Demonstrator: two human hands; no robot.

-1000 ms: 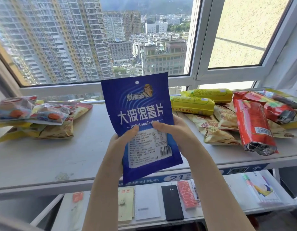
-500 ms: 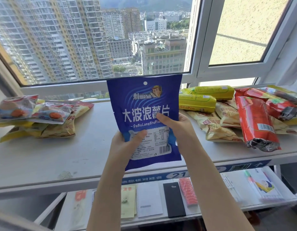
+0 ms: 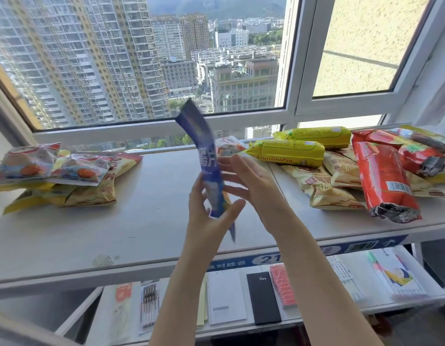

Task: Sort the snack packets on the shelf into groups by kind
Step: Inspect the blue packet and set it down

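In the head view, a blue snack packet [image 3: 208, 168] was held up above the middle of the pale shelf [image 3: 146, 221], turned nearly edge-on to the camera so that only a narrow curved strip of it was seen, blurred, with white characters partly showing on the blue and a pale panel lower down. Its top corner rose in front of the window frame [image 3: 151, 127] and its bottom corner hung below the hands. The left hand [image 3: 206, 216] was closed on the packet's lower part, thumb on the near side and fingers behind it. The right hand [image 3: 256, 188] was spread wide just to the right of the packet, its fingertips near the packet's edge; whether they touched it could not be told. To the left of the blue packet, on the shelf, a heap of packets was seen: two clear-and-red ones [image 3: 54, 166] lying on top of yellow bags [image 3: 74, 196]. To the right of the blue packet a second heap was laid out: two long yellow packs [image 3: 289, 152], tan chip bags [image 3: 326, 191] under them, and a long red pack [image 3: 383, 181] lying across the tan bags. Below the shelf, under the blue packet, a lower rack [image 3: 381, 304] was seen holding notebooks and stationery, among them a black diary [image 3: 262, 298].
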